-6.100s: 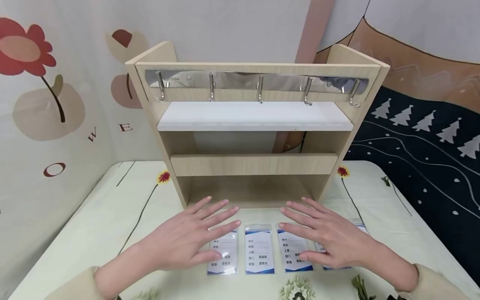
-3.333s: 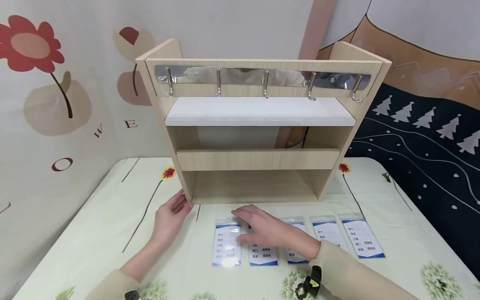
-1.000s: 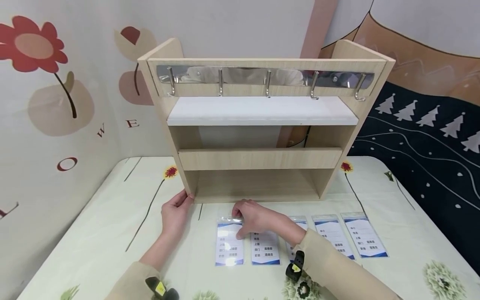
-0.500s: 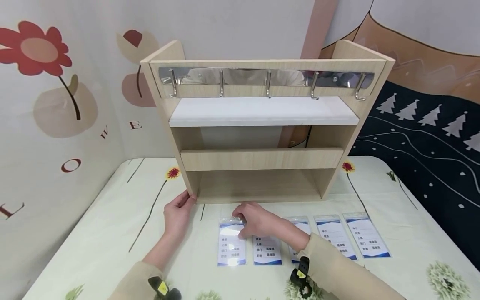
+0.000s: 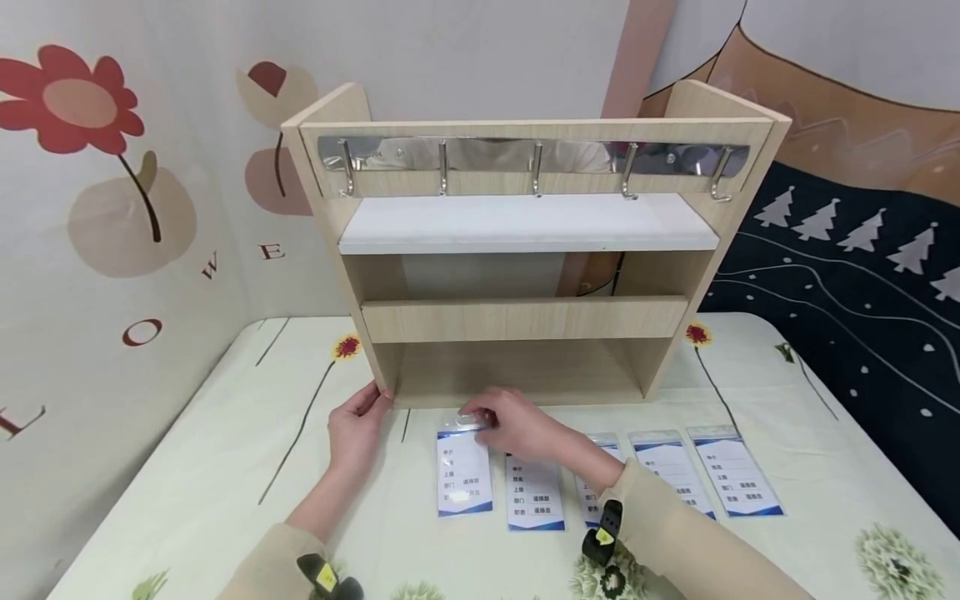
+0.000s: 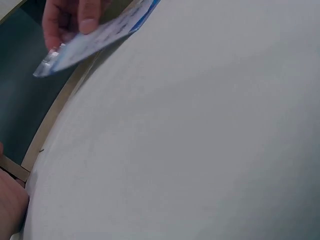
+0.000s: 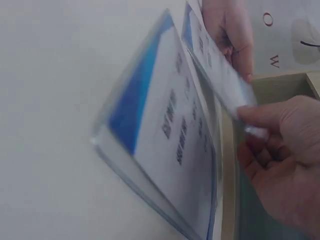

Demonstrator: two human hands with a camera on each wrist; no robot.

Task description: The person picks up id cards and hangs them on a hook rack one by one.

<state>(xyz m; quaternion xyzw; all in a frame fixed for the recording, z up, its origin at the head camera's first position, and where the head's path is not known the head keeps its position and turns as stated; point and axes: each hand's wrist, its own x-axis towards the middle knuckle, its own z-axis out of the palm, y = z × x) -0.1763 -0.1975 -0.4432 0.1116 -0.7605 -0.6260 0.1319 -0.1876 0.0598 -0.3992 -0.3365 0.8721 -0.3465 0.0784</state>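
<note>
My right hand (image 5: 517, 425) pinches the clear top edge of the leftmost ID badge (image 5: 463, 475), a plastic sleeve holding a white card with blue corners. In the left wrist view the badge (image 6: 100, 45) is tilted, with a shadow below its edge, and the thumb lies on its face. My left hand (image 5: 356, 425) grips the lower left corner of a pale wooden shelf unit (image 5: 525, 321), thumb in front and some fingers hidden behind the side panel. A second badge (image 5: 535, 496) lies just right of the held one, partly under my right hand.
More badges (image 5: 671, 475) lie in a row to the right. Across the unit's top front runs a metal strip with several hooks (image 5: 537, 171), above a white shelf board (image 5: 525, 225). A flower-print cloth (image 5: 187, 467) covers the table; patterned curtains hang behind.
At first both hands were spread over the badges. Then the left took hold of the shelf unit and the right reached the leftmost badge, which has now shifted up toward the unit.
</note>
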